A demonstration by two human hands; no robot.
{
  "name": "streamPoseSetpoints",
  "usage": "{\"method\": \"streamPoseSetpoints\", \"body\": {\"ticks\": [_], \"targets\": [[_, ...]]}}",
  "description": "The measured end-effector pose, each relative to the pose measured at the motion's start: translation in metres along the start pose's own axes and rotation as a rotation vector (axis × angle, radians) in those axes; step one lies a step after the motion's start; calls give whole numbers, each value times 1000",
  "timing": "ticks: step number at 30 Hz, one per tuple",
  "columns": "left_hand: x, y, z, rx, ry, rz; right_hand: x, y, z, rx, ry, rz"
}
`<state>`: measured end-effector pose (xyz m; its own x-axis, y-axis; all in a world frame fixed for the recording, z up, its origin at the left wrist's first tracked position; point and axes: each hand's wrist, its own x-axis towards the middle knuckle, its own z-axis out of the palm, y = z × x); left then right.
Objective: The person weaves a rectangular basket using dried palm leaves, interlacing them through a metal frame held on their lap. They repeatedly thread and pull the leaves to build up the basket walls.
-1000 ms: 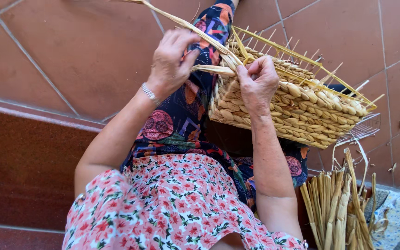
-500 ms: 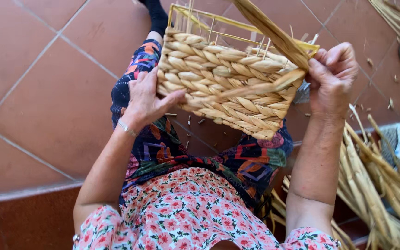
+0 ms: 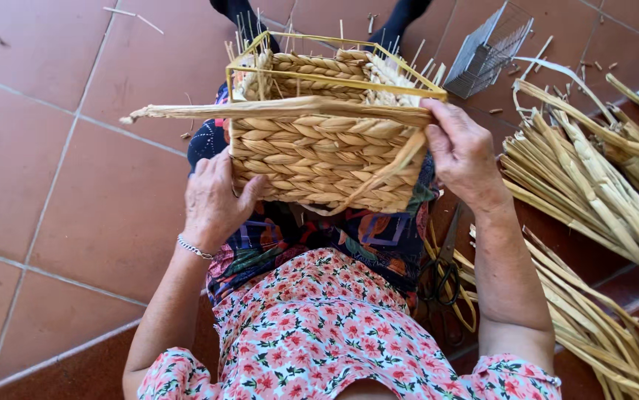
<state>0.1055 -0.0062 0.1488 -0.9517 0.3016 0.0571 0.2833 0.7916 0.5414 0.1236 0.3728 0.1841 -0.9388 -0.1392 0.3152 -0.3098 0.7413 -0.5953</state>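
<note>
Resting on the lap, a half-woven straw basket [image 3: 319,159] on a yellow wire frame. Left hand [image 3: 216,200] fingers curled against its lower left wall; right hand [image 3: 464,152] fingers closed on a flat straw strand [image 3: 260,111] crossing the rim. Loose straw bundle [image 3: 593,178], scissors [image 3: 445,278] at right.

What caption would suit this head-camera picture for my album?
Two hands, left and right, steady a half-woven straw basket on a lap, dried reeds beside.
</note>
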Motion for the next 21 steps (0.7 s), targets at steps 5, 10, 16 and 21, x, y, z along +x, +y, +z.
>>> {"method": "streamPoseSetpoints", "body": {"ticks": [5, 10, 16, 21], "targets": [[14, 37, -1, 63, 331, 241, 9, -15, -8, -453, 47, -74], [42, 87, 37, -308, 65, 467, 9, 0, -6, -209, 79, -205], [102, 129, 84, -109, -311, 248, 4, 25, 4, 106, 23, 60], [114, 148, 97, -379, -66, 368, -5, 36, 4, 662, 13, 218]]}}
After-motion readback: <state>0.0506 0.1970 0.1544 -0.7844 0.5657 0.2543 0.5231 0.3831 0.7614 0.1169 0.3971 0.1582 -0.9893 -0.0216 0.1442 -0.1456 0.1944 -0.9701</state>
